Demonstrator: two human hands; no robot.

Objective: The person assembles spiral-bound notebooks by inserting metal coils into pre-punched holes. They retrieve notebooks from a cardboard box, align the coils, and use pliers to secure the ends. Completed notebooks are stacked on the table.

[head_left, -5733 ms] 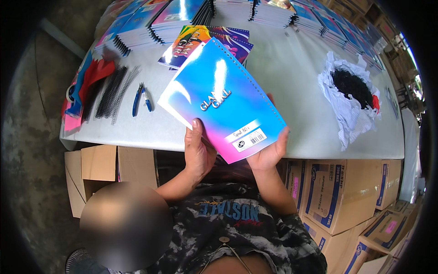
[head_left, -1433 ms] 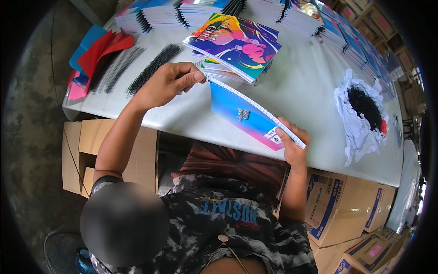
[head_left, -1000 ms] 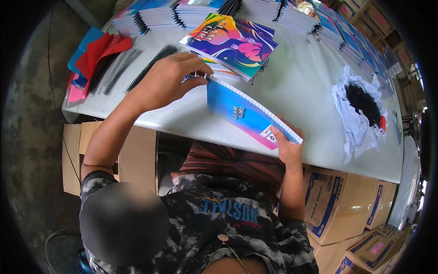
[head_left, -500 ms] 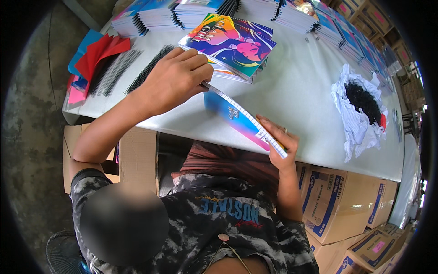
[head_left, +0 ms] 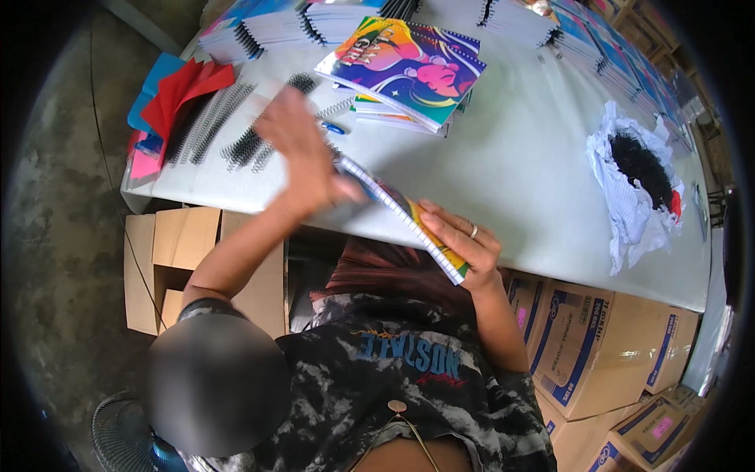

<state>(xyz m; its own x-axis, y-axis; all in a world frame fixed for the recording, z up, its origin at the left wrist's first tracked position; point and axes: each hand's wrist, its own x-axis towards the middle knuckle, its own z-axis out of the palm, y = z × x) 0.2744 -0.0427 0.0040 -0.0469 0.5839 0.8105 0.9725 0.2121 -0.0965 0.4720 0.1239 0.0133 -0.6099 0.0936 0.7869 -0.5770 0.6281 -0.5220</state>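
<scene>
Notebook (head_left: 405, 220), tilted, over near edge of surface (head_left: 535, 173); right hand (head_left: 469, 245) gripping lower end; left hand (head_left: 305, 161) blurred, fingers spread by upper end, contact unclear; spine apparently mostly uncoiled; coil-bound stacks (head_left: 283, 33) seemingly finished; punched pile (head_left: 413, 75), loose coils (head_left: 211, 126) seemingly remaining.

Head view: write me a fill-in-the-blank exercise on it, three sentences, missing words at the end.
1. The notebook is gripped in the person's ____ hand.
2. The blurred hand is the person's ____ one.
3. The tangled mass on the white bundle is coloured ____.

Missing words: right; left; black.
</scene>
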